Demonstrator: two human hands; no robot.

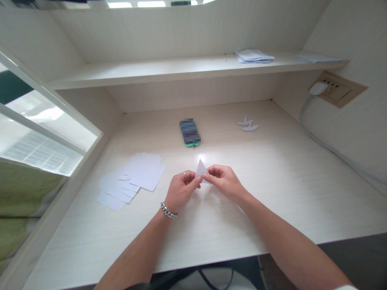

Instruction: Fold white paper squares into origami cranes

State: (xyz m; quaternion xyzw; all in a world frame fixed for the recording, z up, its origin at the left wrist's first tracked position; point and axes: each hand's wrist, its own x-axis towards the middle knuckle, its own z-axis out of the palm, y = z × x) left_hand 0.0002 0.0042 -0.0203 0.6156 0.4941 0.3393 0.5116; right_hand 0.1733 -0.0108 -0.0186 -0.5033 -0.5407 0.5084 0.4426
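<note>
A small piece of folded white paper (200,168) is held up between my two hands over the middle of the desk, its pointed tip facing away from me. My left hand (183,188), with a ring and a chain bracelet at the wrist, pinches the paper's left lower side. On its right lower side, my right hand (225,180) pinches it between thumb and fingers. Loose white paper sheets (148,171) lie overlapping to the left of my hands. Farther back on the right sit small folded paper cranes (249,125).
A phone-like dark object (190,133), blurred out, lies beyond my hands. The shelf (145,72) above carries a paper stack (254,56) and another flat sheet (319,58). A white plug (318,88) sits in the wall socket (340,90), its cable (329,149) running along the right side.
</note>
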